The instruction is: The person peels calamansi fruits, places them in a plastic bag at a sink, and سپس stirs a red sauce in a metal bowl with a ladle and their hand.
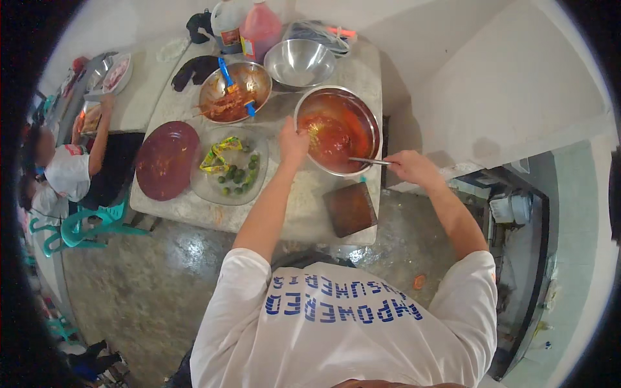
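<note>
My left hand grips the left rim of a metal bowl holding reddish sauce. In my right hand is the metal handle of a utensil; its far end is hidden in the sauce. Left of this bowl, another metal bowl holds sauce-coated food and blue-handled brushes. Small green citrus fruits and yellow-green packets lie on a clear tray. A dark wooden block sits near the table edge, below the sauce bowl.
An empty metal bowl, a pink-red jug and a dark-filled jug stand at the back. A maroon oval plate lies left on the table. At far left, a person works beside a teal chair.
</note>
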Tool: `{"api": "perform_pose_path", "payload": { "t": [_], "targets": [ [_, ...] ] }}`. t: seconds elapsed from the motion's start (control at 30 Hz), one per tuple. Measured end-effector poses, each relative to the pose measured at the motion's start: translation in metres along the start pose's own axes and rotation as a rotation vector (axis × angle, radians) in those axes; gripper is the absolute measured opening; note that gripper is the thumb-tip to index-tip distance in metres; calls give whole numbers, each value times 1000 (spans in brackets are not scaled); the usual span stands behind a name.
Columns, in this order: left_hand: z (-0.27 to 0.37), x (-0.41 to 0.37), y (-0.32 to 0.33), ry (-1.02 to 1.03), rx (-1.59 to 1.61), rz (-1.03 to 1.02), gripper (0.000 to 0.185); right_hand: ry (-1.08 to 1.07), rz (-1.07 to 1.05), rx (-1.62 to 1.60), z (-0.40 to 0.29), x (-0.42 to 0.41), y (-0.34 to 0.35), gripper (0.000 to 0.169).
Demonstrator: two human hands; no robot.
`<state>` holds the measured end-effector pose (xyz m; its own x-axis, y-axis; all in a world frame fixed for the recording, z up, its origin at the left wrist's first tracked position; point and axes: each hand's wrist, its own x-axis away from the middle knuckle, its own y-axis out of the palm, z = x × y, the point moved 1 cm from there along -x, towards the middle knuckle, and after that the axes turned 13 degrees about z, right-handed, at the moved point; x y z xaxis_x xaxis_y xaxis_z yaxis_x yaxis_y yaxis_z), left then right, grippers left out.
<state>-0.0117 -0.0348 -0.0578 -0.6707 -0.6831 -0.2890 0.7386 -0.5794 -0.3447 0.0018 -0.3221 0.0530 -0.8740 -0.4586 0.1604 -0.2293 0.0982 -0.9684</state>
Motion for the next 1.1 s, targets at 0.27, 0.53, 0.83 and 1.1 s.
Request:
{"api": "perform_pose_path", "payload": {
  "t": [0.27, 0.53, 0.83, 1.1],
  "targets": [
    [-45, 0, -1, -98, 49, 39, 21, 137, 174, -72, -13, -11, -12, 28],
    [-61, 2, 7, -115, 7, 64, 19, -183, 525, 404, -21, -31, -44, 21],
    [-44, 6, 3, -66, -41, 70, 20, -183, 422, 380, -29, -76, 26, 19],
    [-61, 9, 13, -100, 55, 70, 19, -377, 401, 355, -31, -11, 1, 29]
  ]
}}
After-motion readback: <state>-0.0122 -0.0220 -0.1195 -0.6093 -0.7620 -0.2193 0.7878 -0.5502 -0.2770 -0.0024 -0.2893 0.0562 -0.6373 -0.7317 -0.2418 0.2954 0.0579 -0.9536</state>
